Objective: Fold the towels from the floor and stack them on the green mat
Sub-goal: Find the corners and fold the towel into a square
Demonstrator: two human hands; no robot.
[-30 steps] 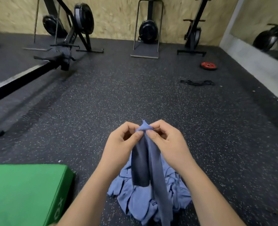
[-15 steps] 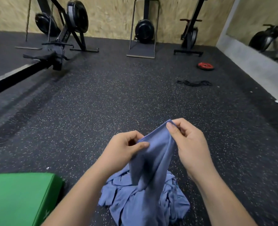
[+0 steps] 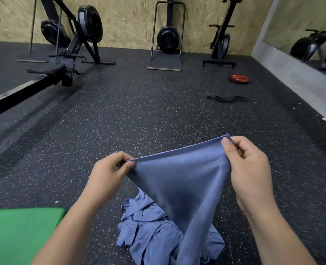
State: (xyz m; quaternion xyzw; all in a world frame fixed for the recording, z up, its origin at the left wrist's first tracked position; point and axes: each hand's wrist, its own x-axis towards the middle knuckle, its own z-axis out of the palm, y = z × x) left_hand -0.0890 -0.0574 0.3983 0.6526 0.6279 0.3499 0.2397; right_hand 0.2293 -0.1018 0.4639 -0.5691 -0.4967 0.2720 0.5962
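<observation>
Gym room, black speckled rubber floor (image 3: 158, 111), chipboard wall (image 3: 129, 22) across the top of the frame. Rowing machine (image 3: 68, 60) upper left. Red weight plate (image 3: 239, 79) and black band (image 3: 227, 99) on the floor upper right. Mirror (image 3: 311, 25) at far right edge.

Head view, the only one. Left hand (image 3: 108, 173) centre-left, thumb and curled fingers pinching one top corner of a blue towel (image 3: 183, 178). Right hand (image 3: 248, 169) centre-right, a bit higher in the frame, pinching the other top corner between thumb and forefinger. The hands are apart, so the top hem is a straight taut line between them, and the rest hangs in a narrowing drape toward the bottom of the frame. Likely reason for the grip: corners spread to find the towel's shape and flatten it before the first fold. The lower end runs out of the frame, cannot tell if it touches the floor.

Pile of towels (image 3: 148, 232) lies crumpled on the floor, bottom centre, right under the held one and partly behind it. All the same blue, count unclear. Green mat (image 3: 15, 236) in the bottom left corner, near the pile but apart from it.

Judgement: task early, opening-out step, fold not yet made. The mat sits close on the left, so a folded towel needs only a short carry.
</observation>
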